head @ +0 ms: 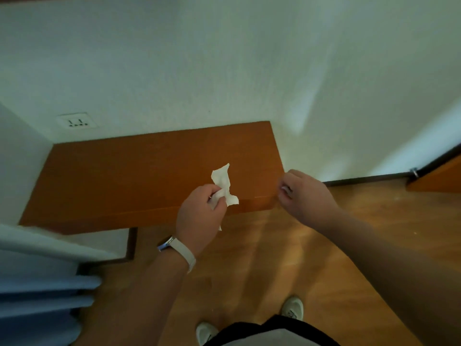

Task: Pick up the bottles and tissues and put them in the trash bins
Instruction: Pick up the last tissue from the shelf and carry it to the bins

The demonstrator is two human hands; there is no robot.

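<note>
The left hand (199, 211) pinches a crumpled white tissue (223, 182), held just above the front edge of the brown wooden surface (124, 176). The right hand (304, 193) hangs beside the surface's right front corner with its fingers curled inward. I cannot tell whether it grips anything.
</note>
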